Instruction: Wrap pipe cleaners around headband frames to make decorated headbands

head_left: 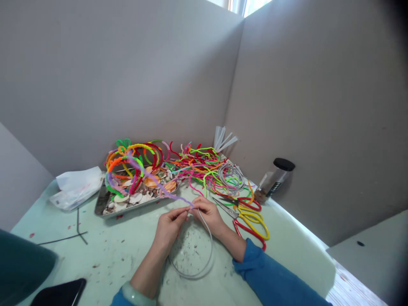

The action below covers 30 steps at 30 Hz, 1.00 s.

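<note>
Both hands meet at the top of a grey wire hoop point(212, 248) that hangs down towards the table. My left hand point(168, 227) has its fingertips closed in a pinch on the hoop. Close beside it, my right hand point(208, 216) pinches a purple pipe cleaner point(164, 190) where it meets the wire. The pipe cleaner's long free end rises up and left towards the tray. My fingers hide the exact joint between pipe cleaner and wire.
Behind my hands, a metal tray point(127, 211) carries shells and colourful pipe-cleaner hoops point(153, 148). Loose pipe cleaners point(194, 165), a wire coil point(232, 176) and scissors point(251, 216) lie right. A black-capped tube point(277, 180) leans by the wall; a phone point(59, 293) lies front left.
</note>
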{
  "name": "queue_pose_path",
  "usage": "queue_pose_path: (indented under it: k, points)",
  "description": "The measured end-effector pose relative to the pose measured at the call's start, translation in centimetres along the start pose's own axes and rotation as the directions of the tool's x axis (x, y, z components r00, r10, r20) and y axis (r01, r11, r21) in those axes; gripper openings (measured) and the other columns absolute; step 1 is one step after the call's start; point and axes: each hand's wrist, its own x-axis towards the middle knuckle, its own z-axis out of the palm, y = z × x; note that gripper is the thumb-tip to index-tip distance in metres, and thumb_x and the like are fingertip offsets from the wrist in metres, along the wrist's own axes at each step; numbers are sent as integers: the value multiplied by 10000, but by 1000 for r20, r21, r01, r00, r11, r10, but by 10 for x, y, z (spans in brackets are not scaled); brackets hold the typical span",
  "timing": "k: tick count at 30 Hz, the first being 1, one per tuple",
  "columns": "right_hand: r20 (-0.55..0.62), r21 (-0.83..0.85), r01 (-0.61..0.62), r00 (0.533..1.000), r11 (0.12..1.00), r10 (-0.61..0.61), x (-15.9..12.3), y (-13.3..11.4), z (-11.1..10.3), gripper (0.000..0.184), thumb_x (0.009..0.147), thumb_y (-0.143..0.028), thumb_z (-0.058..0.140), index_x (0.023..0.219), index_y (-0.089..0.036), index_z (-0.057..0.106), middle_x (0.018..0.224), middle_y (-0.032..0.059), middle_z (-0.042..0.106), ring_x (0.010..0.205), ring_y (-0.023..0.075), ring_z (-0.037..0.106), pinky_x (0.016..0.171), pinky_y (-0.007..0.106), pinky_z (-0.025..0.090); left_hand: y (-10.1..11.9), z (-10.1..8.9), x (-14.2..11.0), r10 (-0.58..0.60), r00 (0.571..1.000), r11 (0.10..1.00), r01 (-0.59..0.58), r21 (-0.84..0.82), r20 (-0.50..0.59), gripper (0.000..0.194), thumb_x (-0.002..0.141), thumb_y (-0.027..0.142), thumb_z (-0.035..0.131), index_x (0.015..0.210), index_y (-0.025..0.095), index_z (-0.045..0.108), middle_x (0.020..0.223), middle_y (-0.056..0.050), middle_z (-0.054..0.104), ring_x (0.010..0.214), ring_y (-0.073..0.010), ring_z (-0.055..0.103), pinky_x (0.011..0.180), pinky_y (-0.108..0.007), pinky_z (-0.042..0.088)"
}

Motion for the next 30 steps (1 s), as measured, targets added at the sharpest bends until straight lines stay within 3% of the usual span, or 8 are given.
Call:
queue_pose_path:
  k: [3, 7, 10, 17, 22, 30]
  points:
    - [-9, 24, -69, 998, 997, 69, -1, 0, 1, 126, 785, -310, 625, 786, -194, 674, 779, 35, 588, 728, 154, 557, 649, 262, 445, 2, 0, -2, 12, 1000, 1000, -12, 11, 8, 363, 613, 358, 694, 883, 120, 740, 579, -32, 635, 353, -53, 353, 349, -195, 233]
    - [-47, 156, -248, 965, 956, 258, 0, 2, 5, 132, 736, -295, 650, 787, -179, 615, 684, -7, 560, 529, 99, 481, 484, 213, 382, 4, 1, -4, 49, 997, 997, -52, 59, 58, 299, 621, 351, 694, 817, 133, 753, 597, -54, 661, 418, -91, 437, 380, -200, 263]
    - [-47, 203, -286, 952, 936, 301, 1, 3, 6, 130, 726, -289, 645, 728, -170, 593, 605, -32, 523, 472, 81, 440, 450, 203, 346, 5, 2, -3, 50, 994, 994, -60, 96, 98, 289, 634, 353, 682, 807, 132, 752, 591, -46, 656, 421, -85, 428, 387, -199, 257]
    - [-9, 243, -259, 963, 935, 270, 2, 0, 4, 207, 734, -369, 641, 755, -163, 631, 722, -6, 543, 495, 72, 472, 451, 197, 384, 3, 1, -2, 41, 999, 999, -42, 15, 34, 360, 628, 387, 692, 850, 106, 733, 538, -7, 600, 346, -35, 315, 359, -195, 208]
    - [28, 234, -194, 981, 953, 193, 1, -4, 3, 197, 752, -368, 639, 822, -190, 686, 864, 34, 556, 569, 93, 522, 502, 218, 458, -4, -2, 2, 13, 1000, 995, -10, -100, 24, 455, 619, 403, 700, 963, 105, 693, 592, 7, 590, 330, -25, 322, 339, -189, 231]
    - [-10, 87, -86, 996, 992, 87, 2, -7, 1, 147, 777, -334, 629, 793, -210, 707, 788, 43, 587, 667, 139, 534, 541, 234, 452, -7, -2, 3, 32, 999, 995, -29, -96, 31, 431, 619, 393, 701, 931, 97, 690, 584, 1, 584, 328, -26, 325, 333, -190, 239]
